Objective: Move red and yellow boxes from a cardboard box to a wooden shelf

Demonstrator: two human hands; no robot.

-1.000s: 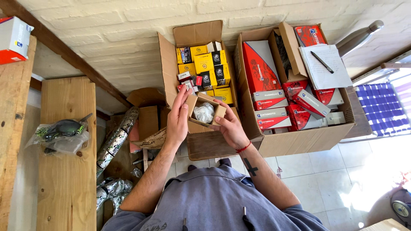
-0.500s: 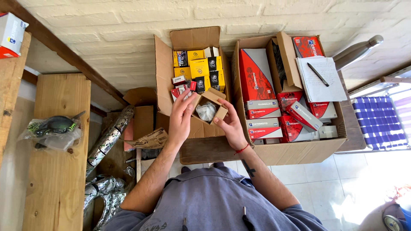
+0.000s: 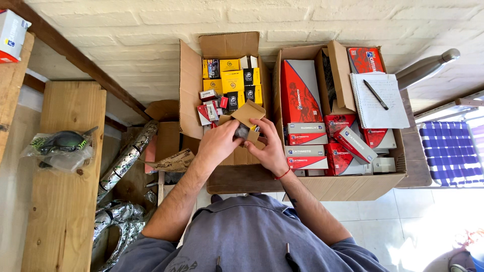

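My left hand (image 3: 218,142) and my right hand (image 3: 268,148) both hold a small brown cardboard box (image 3: 248,117) with its flaps open, just above the near edge of the left carton (image 3: 190,88). My left fingers reach into the small box, over a dark part in clear wrapping (image 3: 242,132). That carton is filled with several small yellow, black and red boxes (image 3: 232,83).
A right carton (image 3: 353,184) holds several red and grey boxes (image 3: 306,133), with a spiral notepad (image 3: 380,108) and a pen (image 3: 376,94) on top. A wooden shelf (image 3: 65,201) at left carries a bagged dark part (image 3: 63,146). Silver wrapped tubes (image 3: 126,163) lie below. A blue striped cloth (image 3: 450,153) is at right.
My left hand has closed in over the small box's opening and now covers the wrapped part. The view has shifted slightly.
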